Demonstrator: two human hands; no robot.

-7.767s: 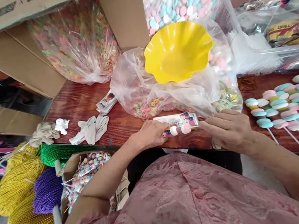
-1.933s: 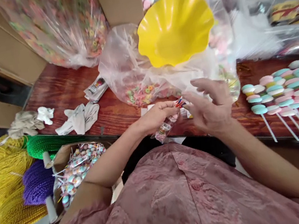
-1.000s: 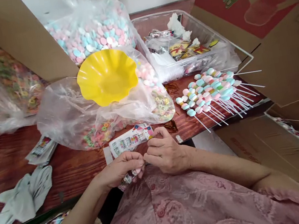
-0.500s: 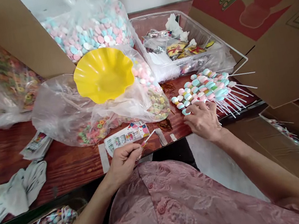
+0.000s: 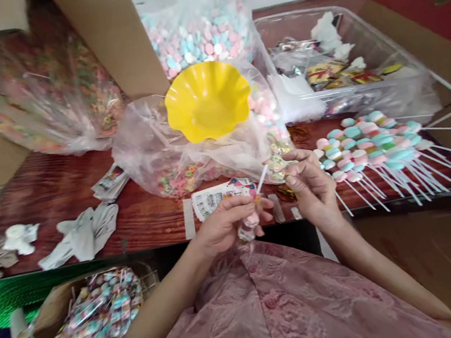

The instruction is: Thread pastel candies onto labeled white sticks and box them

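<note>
My left hand (image 5: pixel 228 223) is closed around a wrapped candy skewer (image 5: pixel 249 227); its white stick points up and to the right, and pink candy shows through the clear wrapper below. Close by on the right, my right hand (image 5: pixel 311 180) is raised with thumb and fingertips pinched together; anything between them is too small to make out. Beneath its fingertips lie thin gold ties (image 5: pixel 285 193). A pile of unwrapped candy skewers (image 5: pixel 366 145) in pink, white and blue rests to the right of that hand. Printed wrappers (image 5: pixel 217 198) lie flat behind my left hand.
A yellow wavy bowl (image 5: pixel 209 102) sits on clear bags of candy (image 5: pixel 204 40). Behind the skewers stands a clear plastic bin (image 5: pixel 371 85) with packets. White gloves (image 5: pixel 85 236) lie at left, above a box of wrapped skewers (image 5: pixel 92 330). Cardboard (image 5: pixel 113 43) rises at the back left.
My right hand has left the skewer pile and come beside the left one, its fingertips now pinched. My left hand has lifted the wrapped skewer higher. The view has swung left.
</note>
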